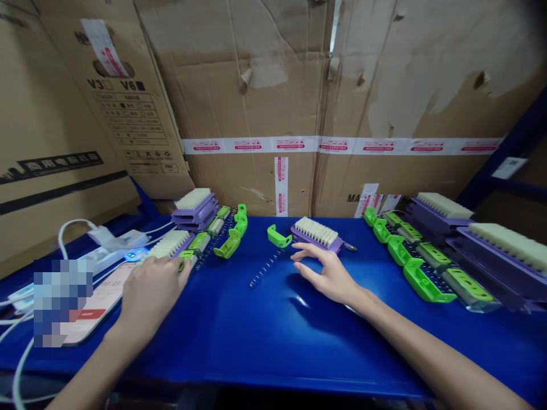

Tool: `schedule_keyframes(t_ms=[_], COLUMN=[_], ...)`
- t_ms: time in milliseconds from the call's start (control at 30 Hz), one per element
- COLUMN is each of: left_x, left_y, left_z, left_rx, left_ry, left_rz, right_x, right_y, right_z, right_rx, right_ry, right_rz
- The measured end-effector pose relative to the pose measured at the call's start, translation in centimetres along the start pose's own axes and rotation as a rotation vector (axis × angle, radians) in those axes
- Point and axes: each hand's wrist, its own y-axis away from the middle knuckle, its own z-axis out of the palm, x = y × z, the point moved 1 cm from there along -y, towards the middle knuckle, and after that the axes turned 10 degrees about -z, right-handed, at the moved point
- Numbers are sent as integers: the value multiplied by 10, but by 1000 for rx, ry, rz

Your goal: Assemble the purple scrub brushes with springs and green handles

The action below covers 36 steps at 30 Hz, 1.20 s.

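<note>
My left hand (149, 293) is at the left row, its fingers curled down over the near end of a purple brush with cream bristles (171, 244). Its thumb side lies against a clear piece with a green top (187, 261); what the fingers hold is hidden. My right hand (331, 276) hovers mid-table, fingers apart and holding nothing. Just beyond its fingertips are a bright green bracket (278, 237) and another purple brush (316, 232), bristles up. A thin metal coil spring (265, 270) lies left of the right hand on the blue table (252, 336).
At left stand stacked purple brushes (194, 209), green brackets (228, 245) and springs. A phone (96, 307), white cables and a power strip (115, 253) lie beside them. Rows of green brackets (423, 282), green-topped clear pieces (468, 285) and brushes (508, 245) fill the right. Cardboard (256, 102) walls the back.
</note>
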Motion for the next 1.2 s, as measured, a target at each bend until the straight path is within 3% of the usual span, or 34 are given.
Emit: schedule_keyframes(t_ms=[133, 767, 867, 967, 1067, 1200], left_x=[0, 2, 14, 33, 61, 110], left_y=[0, 0, -7, -20, -36, -54], left_z=[6, 19, 13, 7, 1, -3], left_rx=[-47, 51, 63, 61, 50, 36], left_ry=[-21, 46, 173, 266, 376, 443], left_rz=[48, 28, 81, 242, 453, 615], right_x=[1, 17, 19, 21, 23, 23], right_y=[0, 7, 8, 9, 10, 10], right_z=[1, 1, 2, 3, 3, 4], right_rx=[-22, -162, -177, -190, -194, -211], right_ry=[11, 165, 204, 248, 266, 291], right_rz=[31, 11, -21, -44, -53, -69])
